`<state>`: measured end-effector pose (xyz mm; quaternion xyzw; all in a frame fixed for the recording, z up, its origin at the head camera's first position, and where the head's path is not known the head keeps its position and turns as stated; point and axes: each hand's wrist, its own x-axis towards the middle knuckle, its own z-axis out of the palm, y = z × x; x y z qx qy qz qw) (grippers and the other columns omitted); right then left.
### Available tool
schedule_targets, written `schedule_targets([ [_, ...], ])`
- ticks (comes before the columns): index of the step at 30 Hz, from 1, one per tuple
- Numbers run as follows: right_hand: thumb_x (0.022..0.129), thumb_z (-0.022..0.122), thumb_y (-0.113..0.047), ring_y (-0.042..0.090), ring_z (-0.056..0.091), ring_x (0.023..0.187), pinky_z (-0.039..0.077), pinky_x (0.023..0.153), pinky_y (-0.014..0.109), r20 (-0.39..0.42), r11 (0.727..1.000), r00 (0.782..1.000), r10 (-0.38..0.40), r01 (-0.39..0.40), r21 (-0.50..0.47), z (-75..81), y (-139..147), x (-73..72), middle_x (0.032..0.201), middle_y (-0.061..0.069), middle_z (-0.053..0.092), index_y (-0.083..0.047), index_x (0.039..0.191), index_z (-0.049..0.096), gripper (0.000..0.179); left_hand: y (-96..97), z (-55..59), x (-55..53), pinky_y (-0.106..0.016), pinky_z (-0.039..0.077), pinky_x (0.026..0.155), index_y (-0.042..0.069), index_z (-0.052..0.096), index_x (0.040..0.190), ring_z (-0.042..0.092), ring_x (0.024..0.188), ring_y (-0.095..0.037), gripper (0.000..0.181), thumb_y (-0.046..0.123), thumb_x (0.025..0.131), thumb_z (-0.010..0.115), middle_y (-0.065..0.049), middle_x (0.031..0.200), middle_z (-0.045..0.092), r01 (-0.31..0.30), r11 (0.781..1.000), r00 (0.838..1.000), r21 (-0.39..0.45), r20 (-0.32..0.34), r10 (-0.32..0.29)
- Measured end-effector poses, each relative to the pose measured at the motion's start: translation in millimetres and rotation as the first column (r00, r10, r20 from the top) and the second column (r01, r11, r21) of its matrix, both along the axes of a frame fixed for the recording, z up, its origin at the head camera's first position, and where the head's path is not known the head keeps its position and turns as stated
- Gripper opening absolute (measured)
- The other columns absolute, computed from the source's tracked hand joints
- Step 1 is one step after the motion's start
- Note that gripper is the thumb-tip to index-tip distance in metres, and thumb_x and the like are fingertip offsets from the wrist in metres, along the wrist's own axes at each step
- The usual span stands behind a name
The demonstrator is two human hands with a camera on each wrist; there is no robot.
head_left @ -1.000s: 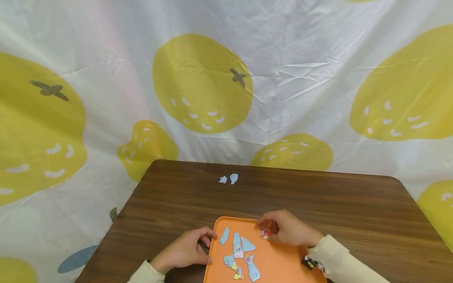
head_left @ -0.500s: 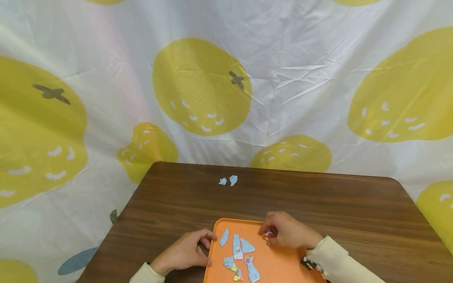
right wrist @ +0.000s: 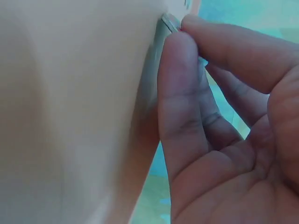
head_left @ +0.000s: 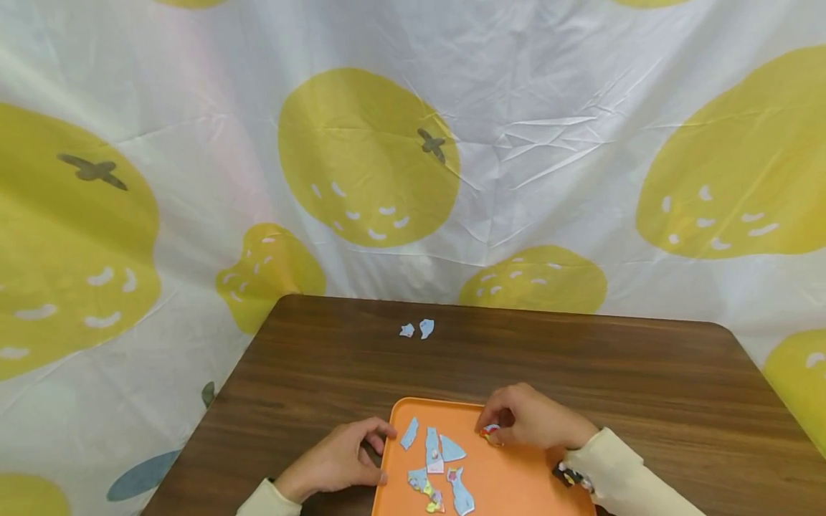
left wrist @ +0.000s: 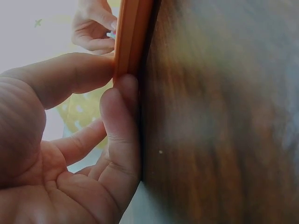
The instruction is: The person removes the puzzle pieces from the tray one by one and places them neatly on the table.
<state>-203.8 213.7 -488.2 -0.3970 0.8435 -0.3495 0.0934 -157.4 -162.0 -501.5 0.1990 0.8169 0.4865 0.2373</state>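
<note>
An orange tray (head_left: 497,476) lies at the table's near edge with several light-blue jigsaw puzzle pieces (head_left: 434,450) spread over its left half. My left hand (head_left: 342,456) holds the tray's left rim; in the left wrist view, curled fingertips (left wrist: 122,100) meet the orange edge. Above the tray's far right part, my right hand (head_left: 535,419) pinches a small red, yellow and blue puzzle piece (head_left: 490,433) between thumb and fingers. From the right wrist only the thin edge of that piece (right wrist: 170,23) shows; the fingers cover the rest.
Two small pale-blue puzzle pieces (head_left: 416,329) lie near the back of the dark wooden table (head_left: 581,358). Behind it hangs a white cloth (head_left: 516,143) with large yellow fruit prints. A dark wrist strap (head_left: 571,476) sits at the right cuff.
My right hand has shifted slightly to the right along the tray with the colourful puzzle piece, which is now turned a little. The left hand stays at the rim.
</note>
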Motion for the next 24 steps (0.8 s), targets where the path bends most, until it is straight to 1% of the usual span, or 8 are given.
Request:
schedule_targets([
  [4, 0.085, 0.081, -0.002, -0.005, 0.057, 0.069, 0.051, 0.061, 0.018, 0.037, 1.0, 0.999, 0.021, -0.021, -0.007, -0.5, 3.3, -2.2, 0.081, -0.013, 0.071, -0.02, 0.107, 0.082, 0.028, 0.0, 0.6, 0.2, -0.024, 0.059, 0.068, 0.013, 0.065, 0.131, 0.075, 0.074, -0.014, 0.054, 0.007, 0.081, 0.087, -0.008, 0.106, 0.063, -0.001, 1.0, 1.0, -0.001, 0.0, 0.001],
  [8, 0.089, 0.081, -0.005, -0.004, 0.058, 0.064, 0.053, 0.058, 0.02, 0.107, 0.998, 0.994, 0.024, -0.018, -0.056, -1.0, 4.7, -3.0, 0.076, -0.008, 0.071, -0.019, 0.107, 0.082, 0.023, 0.0, 1.0, 0.2, -0.024, 0.059, 0.068, 0.013, 0.065, 0.13, 0.075, 0.074, -0.014, 0.054, 0.007, 0.081, 0.087, -0.008, 0.105, 0.063, -0.002, 1.0, 1.0, 0.0, 0.0, 0.002],
  [11, 0.089, 0.082, -0.006, -0.001, 0.061, 0.061, 0.054, 0.056, 0.022, 0.168, 0.996, 0.986, 0.011, 0.005, -0.093, -0.8, 5.7, -3.6, 0.075, -0.003, 0.072, -0.015, 0.106, 0.08, 0.019, 0.1, 0.8, 0.2, -0.024, 0.059, 0.069, 0.013, 0.065, 0.13, 0.075, 0.074, -0.014, 0.055, 0.008, 0.081, 0.087, -0.008, 0.105, 0.063, -0.002, 1.0, 1.0, -0.001, -0.003, 0.002],
  [14, 0.088, 0.081, -0.004, 0.002, 0.063, 0.061, 0.056, 0.057, 0.024, 0.218, 0.993, 0.976, -0.029, 0.053, -0.107, -0.4, 7.0, -5.0, 0.079, -0.001, 0.075, -0.012, 0.107, 0.078, 0.021, 0.2, 0.1, 0.3, -0.024, 0.059, 0.069, 0.013, 0.065, 0.13, 0.075, 0.074, -0.014, 0.055, 0.008, 0.08, 0.087, -0.008, 0.105, 0.063, -0.001, 1.0, 1.0, -0.002, -0.007, 0.001],
  [17, 0.085, 0.078, 0.0, 0.004, 0.067, 0.065, 0.058, 0.061, 0.024, 0.239, 0.989, 0.969, -0.069, 0.098, -0.112, -1.1, 9.0, -8.1, 0.085, -0.001, 0.078, -0.008, 0.111, 0.077, 0.027, 0.2, -0.4, 0.6, -0.024, 0.059, 0.069, 0.013, 0.065, 0.13, 0.075, 0.074, -0.014, 0.055, 0.008, 0.08, 0.087, -0.008, 0.105, 0.063, -0.002, 1.0, 1.0, -0.002, -0.011, 0.002],
  [19, 0.085, 0.077, 0.002, 0.004, 0.068, 0.067, 0.058, 0.063, 0.024, 0.237, 0.987, 0.968, -0.084, 0.114, -0.117, -1.1, 10.0, -10.3, 0.086, -0.002, 0.078, -0.006, 0.113, 0.077, 0.029, 0.0, -0.1, 0.8, -0.024, 0.059, 0.068, 0.013, 0.065, 0.13, 0.075, 0.074, -0.013, 0.055, 0.008, 0.08, 0.087, -0.008, 0.105, 0.063, -0.001, 1.0, 1.0, -0.001, -0.012, 0.001],
  [24, 0.087, 0.079, -0.002, 0.004, 0.068, 0.066, 0.059, 0.064, 0.025, 0.247, 0.98, 0.964, -0.097, 0.136, -0.146, -0.8, 10.7, -13.7, 0.086, 0.0, 0.078, -0.003, 0.118, 0.076, 0.03, -0.3, 1.2, 0.7, -0.024, 0.059, 0.068, 0.011, 0.065, 0.13, 0.074, 0.073, -0.013, 0.055, 0.007, 0.08, 0.087, -0.009, 0.105, 0.063, 0.004, 1.0, 1.0, 0.012, -0.012, -0.004],
])
